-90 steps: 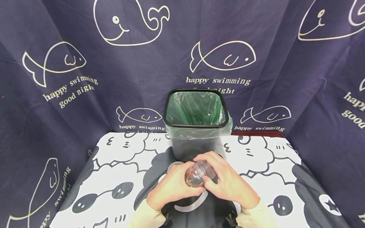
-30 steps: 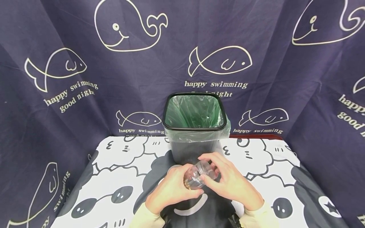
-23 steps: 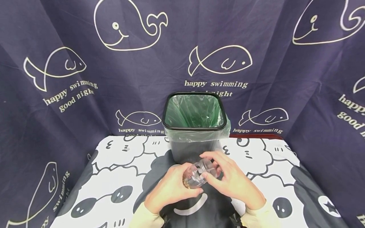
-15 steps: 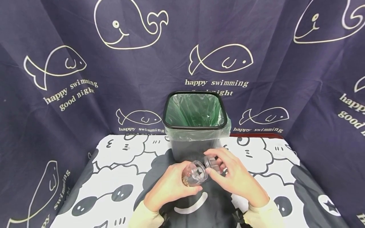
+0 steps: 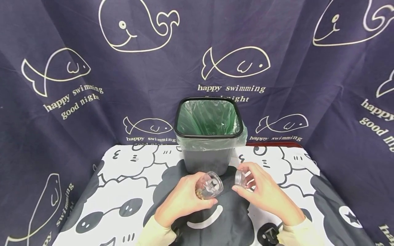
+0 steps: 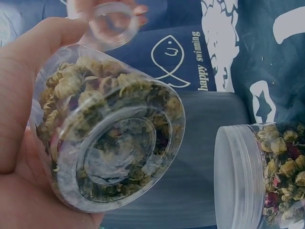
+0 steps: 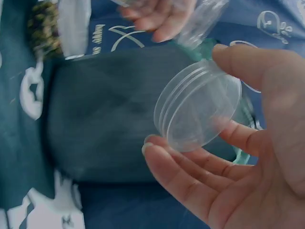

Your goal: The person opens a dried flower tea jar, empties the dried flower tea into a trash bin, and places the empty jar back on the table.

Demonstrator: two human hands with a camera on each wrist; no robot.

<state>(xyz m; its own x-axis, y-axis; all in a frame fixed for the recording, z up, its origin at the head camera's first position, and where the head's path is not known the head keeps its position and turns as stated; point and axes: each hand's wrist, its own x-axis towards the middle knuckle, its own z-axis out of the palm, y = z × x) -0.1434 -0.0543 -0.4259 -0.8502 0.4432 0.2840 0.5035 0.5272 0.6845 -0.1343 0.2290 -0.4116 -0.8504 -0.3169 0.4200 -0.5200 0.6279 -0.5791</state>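
My left hand (image 5: 181, 196) grips a clear plastic jar (image 5: 205, 190), tilted with its uncovered mouth toward the right. Dried yellowish flower buds (image 6: 78, 88) and some darker bits show through its wall in the left wrist view. Off to the right, my right hand (image 5: 261, 193) pinches the clear threaded lid (image 7: 198, 107) by its edge between thumb and fingers. A gap separates lid and jar. A second jar (image 6: 281, 171) of dried buds, its lid on, stands on the table; in the head view my left hand hides it.
A grey trash bin (image 5: 206, 159) with a black rim and a green liner (image 5: 212, 118) stands just beyond my hands. The table wears a white and dark cartoon cloth (image 5: 123, 184). Dark blue fish-print curtains (image 5: 147, 68) enclose the back and sides.
The lid has come off the jar, and my right hand has carried it to the right. My left hand still holds the jar, nearly in place, its mouth now uncovered.
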